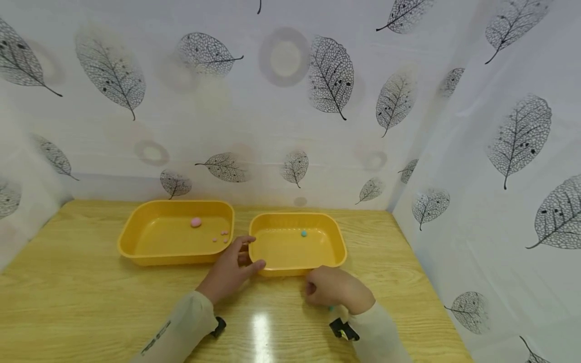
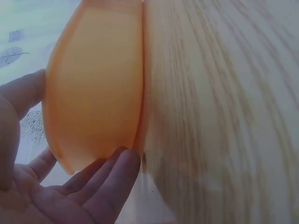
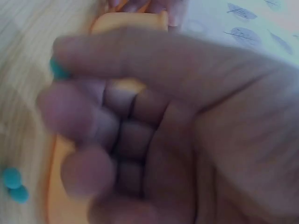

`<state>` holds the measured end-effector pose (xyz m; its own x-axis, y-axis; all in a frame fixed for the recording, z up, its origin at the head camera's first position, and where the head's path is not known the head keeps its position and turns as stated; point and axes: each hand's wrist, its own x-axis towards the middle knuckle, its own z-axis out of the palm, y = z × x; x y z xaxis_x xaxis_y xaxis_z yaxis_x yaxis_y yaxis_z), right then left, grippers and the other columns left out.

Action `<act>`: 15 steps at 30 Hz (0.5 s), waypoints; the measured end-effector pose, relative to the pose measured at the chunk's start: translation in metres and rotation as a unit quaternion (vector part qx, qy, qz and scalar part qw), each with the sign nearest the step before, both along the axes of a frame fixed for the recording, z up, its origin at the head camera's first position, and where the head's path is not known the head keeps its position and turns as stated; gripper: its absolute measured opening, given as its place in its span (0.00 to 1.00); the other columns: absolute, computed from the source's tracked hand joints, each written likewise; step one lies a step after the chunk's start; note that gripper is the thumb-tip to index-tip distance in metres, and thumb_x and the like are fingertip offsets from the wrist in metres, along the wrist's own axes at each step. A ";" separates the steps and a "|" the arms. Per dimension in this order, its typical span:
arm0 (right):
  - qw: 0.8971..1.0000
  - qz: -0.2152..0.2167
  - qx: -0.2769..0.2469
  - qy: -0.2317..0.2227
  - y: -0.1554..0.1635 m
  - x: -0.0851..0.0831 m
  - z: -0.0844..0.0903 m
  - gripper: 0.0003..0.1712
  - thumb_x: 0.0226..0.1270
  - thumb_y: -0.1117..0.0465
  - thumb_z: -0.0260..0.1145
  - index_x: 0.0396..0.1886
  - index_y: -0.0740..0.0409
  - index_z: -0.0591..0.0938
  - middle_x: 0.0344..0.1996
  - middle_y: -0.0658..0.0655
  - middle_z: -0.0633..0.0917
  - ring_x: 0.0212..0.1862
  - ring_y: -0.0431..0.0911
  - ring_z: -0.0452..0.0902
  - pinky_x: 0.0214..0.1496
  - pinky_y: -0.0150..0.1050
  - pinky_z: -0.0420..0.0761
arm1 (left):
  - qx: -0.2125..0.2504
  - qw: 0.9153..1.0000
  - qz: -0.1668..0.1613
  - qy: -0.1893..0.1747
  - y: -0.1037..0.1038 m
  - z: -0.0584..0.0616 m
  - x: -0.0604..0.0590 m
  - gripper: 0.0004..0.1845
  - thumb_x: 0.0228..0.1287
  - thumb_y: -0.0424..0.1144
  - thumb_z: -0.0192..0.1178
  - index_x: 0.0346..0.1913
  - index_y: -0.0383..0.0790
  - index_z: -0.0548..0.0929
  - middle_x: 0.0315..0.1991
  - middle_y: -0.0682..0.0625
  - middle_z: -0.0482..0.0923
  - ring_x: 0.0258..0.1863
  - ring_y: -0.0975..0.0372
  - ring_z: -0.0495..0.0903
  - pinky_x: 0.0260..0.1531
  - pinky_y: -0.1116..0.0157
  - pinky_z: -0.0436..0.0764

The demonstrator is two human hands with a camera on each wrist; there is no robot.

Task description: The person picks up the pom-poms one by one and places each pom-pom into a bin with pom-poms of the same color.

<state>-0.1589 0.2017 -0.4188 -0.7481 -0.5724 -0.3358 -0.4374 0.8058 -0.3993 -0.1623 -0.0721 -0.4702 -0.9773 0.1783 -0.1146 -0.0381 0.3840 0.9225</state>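
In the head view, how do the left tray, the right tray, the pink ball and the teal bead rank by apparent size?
Largest to smallest:
1. left tray
2. right tray, though it lies slightly nearer
3. pink ball
4. teal bead

- The table point(image 1: 91, 302) looks like light wood-grain laminate, smooth and glossy, with a bright glare patch at 6 o'clock.
- Both yellow trays, the left tray point(image 1: 136, 237) and the right tray point(image 1: 338, 247), look like smooth, slightly shiny plastic.
- The leaf-printed backdrop point(image 1: 476, 151) looks like a matt, thin sheet.
- The sleeves point(image 1: 181, 327) look like pale soft cloth.
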 end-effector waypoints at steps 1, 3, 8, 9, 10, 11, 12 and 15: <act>1.000 0.016 -0.017 -0.005 0.000 -0.001 0.002 0.17 0.63 0.66 0.69 0.18 0.45 0.76 0.16 0.41 0.71 0.19 0.34 0.64 0.24 0.30 0.65 | 0.001 1.000 -0.001 0.000 0.000 0.000 0.000 0.40 0.67 0.54 0.70 0.77 0.53 0.66 0.74 0.42 0.68 0.67 0.49 0.75 0.62 0.45 0.79; 0.997 0.046 -0.058 -0.009 0.000 -0.003 0.006 0.15 0.64 0.65 0.69 0.21 0.45 0.79 0.18 0.39 0.74 0.21 0.32 0.66 0.26 0.28 0.68 | 0.003 1.000 -0.001 0.003 0.000 0.001 0.000 0.40 0.67 0.55 0.70 0.77 0.53 0.66 0.74 0.41 0.67 0.67 0.49 0.75 0.61 0.45 0.79; 0.984 0.062 -0.166 0.016 0.005 -0.009 0.009 0.11 0.65 0.66 0.68 0.27 0.45 0.80 0.22 0.38 0.78 0.25 0.31 0.70 0.29 0.28 0.75 | 0.006 1.000 -0.002 0.005 0.000 0.001 -0.001 0.40 0.67 0.55 0.70 0.77 0.53 0.66 0.74 0.41 0.68 0.66 0.49 0.76 0.61 0.45 0.79; 0.981 0.055 -0.183 0.031 0.007 -0.010 0.009 0.11 0.66 0.66 0.68 0.29 0.45 0.81 0.23 0.39 0.79 0.26 0.32 0.71 0.30 0.29 0.77 | 0.007 1.000 -0.003 0.005 0.000 0.000 -0.001 0.39 0.67 0.54 0.70 0.77 0.53 0.66 0.74 0.41 0.68 0.66 0.49 0.76 0.61 0.46 0.79; 0.978 0.042 -0.196 0.051 0.008 -0.012 0.008 0.10 0.66 0.66 0.68 0.30 0.45 0.81 0.24 0.38 0.79 0.27 0.32 0.72 0.30 0.30 0.78 | 0.008 1.000 -0.003 0.005 0.000 -0.001 -0.001 0.39 0.67 0.54 0.70 0.77 0.52 0.66 0.73 0.41 0.68 0.66 0.50 0.76 0.60 0.46 0.80; 0.975 0.027 -0.207 0.073 0.009 -0.013 0.007 0.10 0.67 0.66 0.68 0.31 0.45 0.81 0.26 0.39 0.80 0.28 0.32 0.73 0.31 0.30 0.79 | 0.009 1.000 -0.003 0.004 0.000 -0.001 -0.002 0.39 0.67 0.54 0.70 0.77 0.52 0.66 0.73 0.41 0.68 0.66 0.50 0.77 0.60 0.47 0.80; 0.971 0.012 -0.218 0.096 0.011 -0.015 0.005 0.09 0.67 0.67 0.68 0.33 0.46 0.81 0.27 0.39 0.80 0.29 0.33 0.74 0.32 0.31 0.79 | 0.010 1.000 -0.003 0.003 0.000 -0.002 -0.002 0.39 0.67 0.54 0.70 0.77 0.52 0.66 0.73 0.42 0.68 0.65 0.50 0.77 0.60 0.47 0.80; 0.958 -0.031 -0.238 0.154 0.014 -0.022 -0.003 0.07 0.68 0.68 0.67 0.36 0.49 0.82 0.30 0.41 0.81 0.33 0.36 0.76 0.34 0.33 0.80 | 0.013 1.000 -0.002 0.003 0.001 -0.002 -0.002 0.39 0.68 0.53 0.70 0.77 0.51 0.66 0.73 0.42 0.68 0.65 0.50 0.77 0.60 0.48 0.80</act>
<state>-0.1812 0.2153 -0.4214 -0.8073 -0.5573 0.1943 -0.5505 0.5924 -0.5882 -0.1640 -0.0714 -0.4727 -0.9773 0.1849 -0.1033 -0.0306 0.3597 0.9326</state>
